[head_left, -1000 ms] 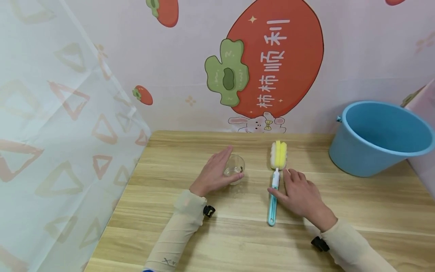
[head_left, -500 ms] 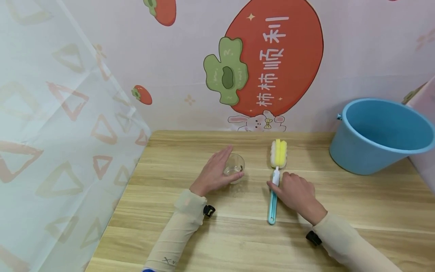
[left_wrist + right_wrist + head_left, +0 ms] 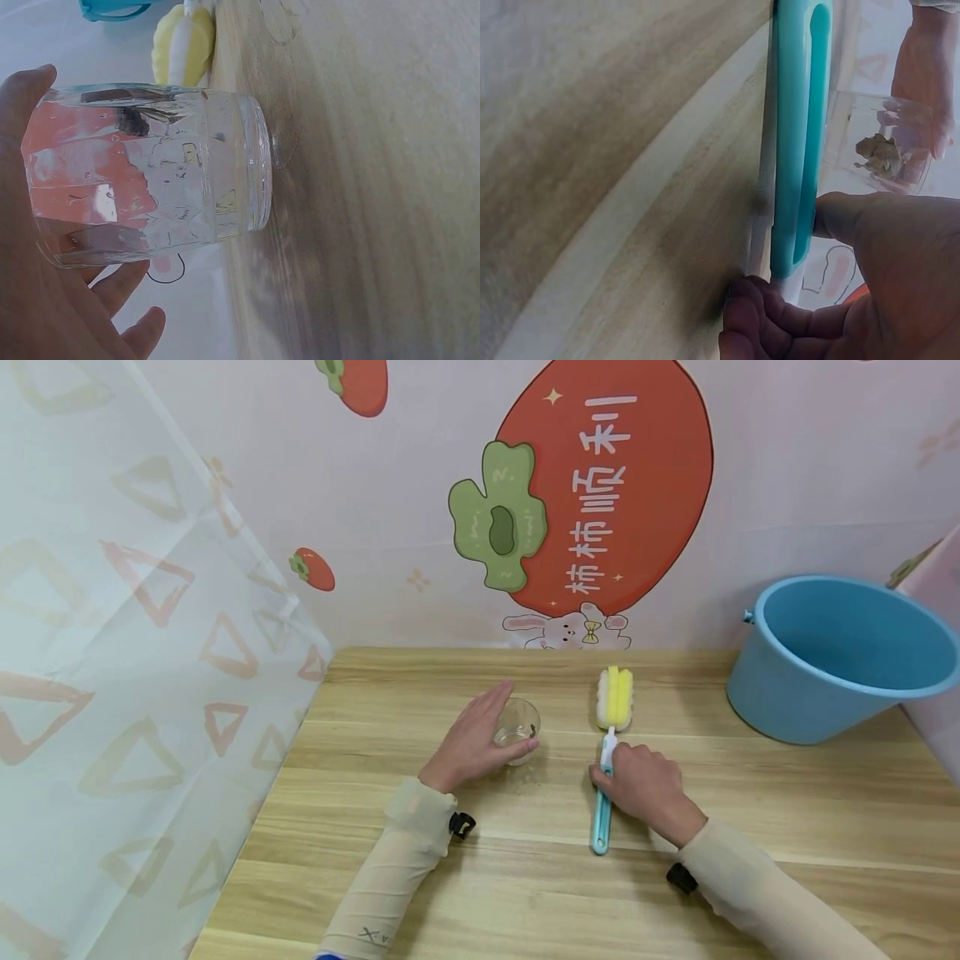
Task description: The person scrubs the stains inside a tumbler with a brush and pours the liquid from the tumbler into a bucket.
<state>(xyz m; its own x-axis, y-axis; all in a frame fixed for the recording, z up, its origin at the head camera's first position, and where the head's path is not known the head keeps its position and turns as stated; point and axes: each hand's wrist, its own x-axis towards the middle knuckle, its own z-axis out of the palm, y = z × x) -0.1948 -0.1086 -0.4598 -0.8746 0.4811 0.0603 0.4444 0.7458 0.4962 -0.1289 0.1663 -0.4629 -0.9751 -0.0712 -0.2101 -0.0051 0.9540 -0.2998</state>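
The left hand (image 3: 472, 745) grips a clear drinking glass (image 3: 517, 720) standing on the table; its thumb and fingers lie on opposite sides. In the left wrist view, a dark bit (image 3: 133, 121) clings to the faceted glass (image 3: 172, 176). A bottle brush (image 3: 615, 700) with a yellow and white sponge head lies to the right, handle toward the person. Thumb and curled fingers of the right hand (image 3: 648, 787) hold its handle near the white neck. The right wrist view shows the teal handle (image 3: 791, 135) close above the wood, the right hand (image 3: 892, 270) at its white end.
A light blue bucket (image 3: 795, 693) stands at the table's back right. Behind the wooden table (image 3: 360, 710) hangs a printed cloth (image 3: 420, 510) with a big red fruit; another patterned cloth (image 3: 142, 635) borders the left side.
My right hand has moved left onto the brush handle, and its fingers have curled in to take hold of it. The left hand and the glass have stayed in place.
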